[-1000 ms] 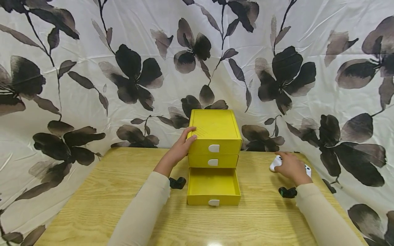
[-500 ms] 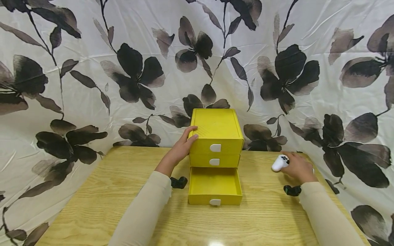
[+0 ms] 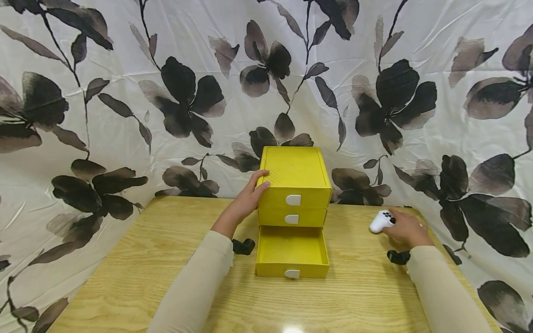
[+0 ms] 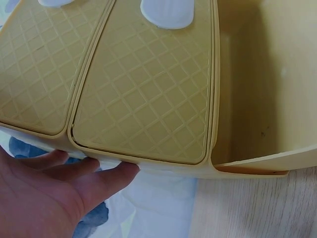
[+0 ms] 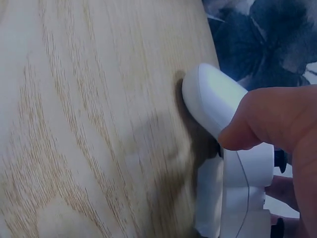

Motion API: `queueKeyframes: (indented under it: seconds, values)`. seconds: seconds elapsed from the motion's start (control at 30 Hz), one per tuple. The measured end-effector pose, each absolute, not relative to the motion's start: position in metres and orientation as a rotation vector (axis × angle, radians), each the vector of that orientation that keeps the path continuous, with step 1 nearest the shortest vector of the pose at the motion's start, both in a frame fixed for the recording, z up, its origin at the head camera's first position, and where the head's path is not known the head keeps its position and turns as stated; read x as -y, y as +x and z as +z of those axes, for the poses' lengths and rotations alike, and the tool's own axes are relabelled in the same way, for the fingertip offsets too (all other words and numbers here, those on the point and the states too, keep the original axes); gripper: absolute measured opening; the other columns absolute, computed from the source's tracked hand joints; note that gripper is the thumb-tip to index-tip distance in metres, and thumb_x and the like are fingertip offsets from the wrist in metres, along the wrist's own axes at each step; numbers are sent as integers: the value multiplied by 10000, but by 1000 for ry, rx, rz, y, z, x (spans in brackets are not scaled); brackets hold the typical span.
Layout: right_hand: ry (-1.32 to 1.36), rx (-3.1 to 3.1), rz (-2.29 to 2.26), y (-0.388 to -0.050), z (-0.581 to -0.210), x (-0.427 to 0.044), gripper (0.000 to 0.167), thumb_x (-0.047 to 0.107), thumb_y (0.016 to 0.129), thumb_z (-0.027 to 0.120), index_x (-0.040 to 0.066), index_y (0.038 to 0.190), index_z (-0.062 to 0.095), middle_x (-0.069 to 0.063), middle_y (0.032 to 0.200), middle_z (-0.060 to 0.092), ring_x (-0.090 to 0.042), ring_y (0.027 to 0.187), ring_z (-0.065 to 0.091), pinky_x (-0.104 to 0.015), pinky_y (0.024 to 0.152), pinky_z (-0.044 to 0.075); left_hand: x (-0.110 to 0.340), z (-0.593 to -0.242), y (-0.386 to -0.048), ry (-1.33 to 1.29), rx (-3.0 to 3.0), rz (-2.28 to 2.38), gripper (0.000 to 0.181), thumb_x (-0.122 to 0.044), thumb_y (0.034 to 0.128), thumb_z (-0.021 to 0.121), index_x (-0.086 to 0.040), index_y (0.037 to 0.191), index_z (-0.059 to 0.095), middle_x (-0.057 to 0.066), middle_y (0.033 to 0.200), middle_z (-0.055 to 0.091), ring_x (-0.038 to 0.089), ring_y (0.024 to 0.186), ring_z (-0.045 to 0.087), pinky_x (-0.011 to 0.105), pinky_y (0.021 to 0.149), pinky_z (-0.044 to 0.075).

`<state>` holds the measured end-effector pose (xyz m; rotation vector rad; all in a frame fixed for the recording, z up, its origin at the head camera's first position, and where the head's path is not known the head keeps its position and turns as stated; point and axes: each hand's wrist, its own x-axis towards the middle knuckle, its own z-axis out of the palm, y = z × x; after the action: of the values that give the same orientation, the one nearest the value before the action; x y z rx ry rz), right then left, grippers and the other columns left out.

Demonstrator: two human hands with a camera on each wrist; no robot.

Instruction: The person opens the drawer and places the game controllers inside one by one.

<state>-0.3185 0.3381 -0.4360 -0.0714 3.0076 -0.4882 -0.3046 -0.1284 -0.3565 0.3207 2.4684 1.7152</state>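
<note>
A yellow three-drawer box (image 3: 295, 166) stands on the wooden table, its bottom drawer (image 3: 275, 271) pulled out with nothing visible inside. The two upper drawers are closed, each with a white tab. My left hand (image 3: 244, 200) rests against the box's upper left edge. In the left wrist view, its extended fingers (image 4: 106, 181) touch the side wall. Far to the right, my right hand (image 3: 409, 229) grips a white game controller (image 3: 380, 222) with black buttons. From the right wrist, I see the thumb (image 5: 242, 131) on one face and fingers partly hidden behind.
A wood-grain table (image 3: 166, 277) spreads around the box. Behind it hangs a white cloth (image 3: 200, 27) with dark flowers. Small black wrist devices (image 3: 243, 247) sit by both sleeves. The controller is close to the table's right back edge.
My right hand has shifted its hold on the controller, and more of its left grip and buttons shows now. My left hand stays against the box. The whole view drifts slightly.
</note>
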Motion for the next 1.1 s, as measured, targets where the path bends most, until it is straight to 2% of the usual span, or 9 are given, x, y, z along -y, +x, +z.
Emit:
queueKeyframes:
  seconds: [0.3, 0.43, 0.57, 0.8, 1.0, 1.1]
  values:
    - [-1, -2935, -463, -318, -437, -343, 814, 440, 876, 583, -15, 1478, 278, -371, 1426, 361, -615, 1257, 339, -816, 911, 201, 127, -355, -303, 338, -2465, 1732, 459, -558, 986, 426, -448, 1403, 270, 34, 1598, 159, 372, 1326, 433, 589, 1043, 407]
    - [24, -2920, -463, -319, -437, -345, 809, 446, 868, 575, -7, 1475, 292, -362, 1421, 377, -617, 1241, 355, -796, 877, 247, 127, -354, -303, 345, -2459, 1740, 458, -544, 992, 424, -445, 1412, 270, 39, 1587, 184, 365, 1293, 469, 584, 1026, 425]
    - [39, -2910, -476, -320, -437, -345, 789, 447, 871, 576, 8, 1470, 307, -354, 1417, 386, -623, 1226, 360, -779, 841, 284, 128, -354, -303, 339, -2457, 1734, 463, -548, 991, 422, -446, 1414, 265, 31, 1595, 169, 360, 1304, 458, 583, 1038, 414]
    - [62, -2903, -481, -321, -436, -346, 814, 467, 871, 591, -4, 1466, 297, -378, 1416, 356, -648, 1227, 331, -838, 841, 248, 129, -354, -303, 335, -2449, 1728, 499, -550, 994, 410, -422, 1446, 242, 22, 1611, 128, 375, 1330, 431, 595, 1053, 392]
    - [52, -2929, -475, -322, -440, -349, 824, 494, 861, 601, 0, 1459, 323, -353, 1400, 398, -610, 1202, 385, -750, 793, 344, 128, -354, -303, 324, -2457, 1725, 468, -548, 994, 415, -447, 1422, 257, 28, 1598, 165, 362, 1318, 445, 586, 1042, 408]
    - [37, -2950, -471, -322, -441, -349, 831, 507, 853, 609, 4, 1456, 338, -346, 1395, 413, -599, 1196, 399, -745, 780, 352, 128, -353, -302, 324, -2460, 1732, 462, -550, 991, 420, -453, 1414, 263, 31, 1595, 173, 357, 1311, 453, 580, 1038, 416]
